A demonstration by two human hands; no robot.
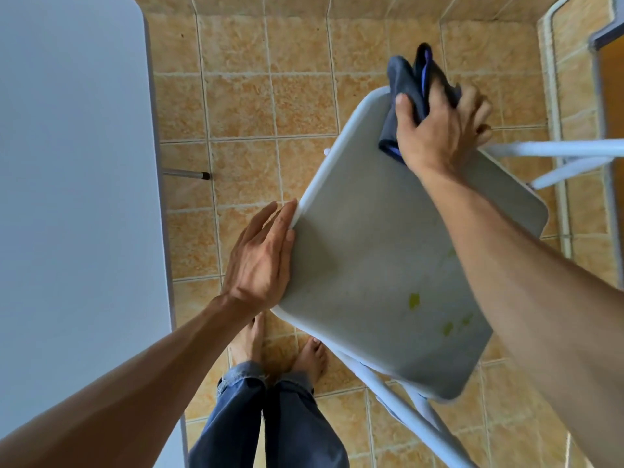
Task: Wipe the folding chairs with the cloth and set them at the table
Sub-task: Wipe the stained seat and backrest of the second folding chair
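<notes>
Nearby, table [74, 163], tiled floor [270, 106], jeans [287, 427]

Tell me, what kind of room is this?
Probably a room in a home, maybe a dining or patio area. The floor has orange tiles, a white table stands nearby, and the barefoot person wipes a folding chair with a cloth.

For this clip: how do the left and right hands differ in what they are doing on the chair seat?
The right hand presses a dark cloth onto the far corner of the chair seat; the left hand holds nothing. The right hand lies on top of the seat, while the left hand rests open against its near left edge, fingers extended. Both hands touch the same grey seat, which shows greenish spots near the front.
</notes>
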